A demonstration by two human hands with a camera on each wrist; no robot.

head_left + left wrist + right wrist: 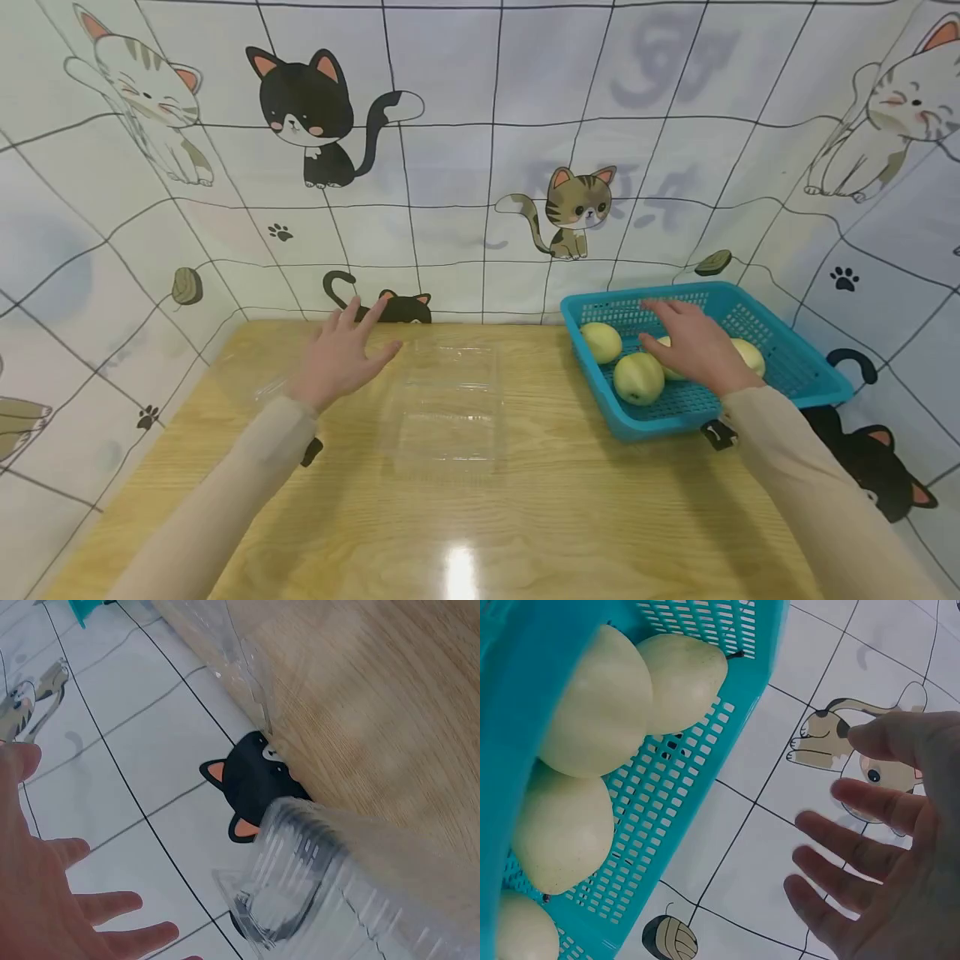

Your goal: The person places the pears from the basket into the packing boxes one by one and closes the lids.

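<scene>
My left hand [336, 357] is raised over the left part of the table, fingers spread and holding nothing. Close by it, a clear plastic box [300, 877] shows in the left wrist view. A clear plastic tray [448, 425] with ridges lies mid-table, right of that hand. On the right, my right hand [697, 346] hovers over a blue perforated basket [626, 429], its fingers extended and nothing in its grasp. Several pale yellow-green pears lie in the basket, among them one pear [638, 378] near the front and another pear [682, 682] with a dark stem. The hand partly hides others.
The wooden table [570, 517] meets a white cloth backdrop [450, 167] with a grid and cartoon cats at the back and sides. Toward its right end, the basket has a bare stretch of floor [795, 362].
</scene>
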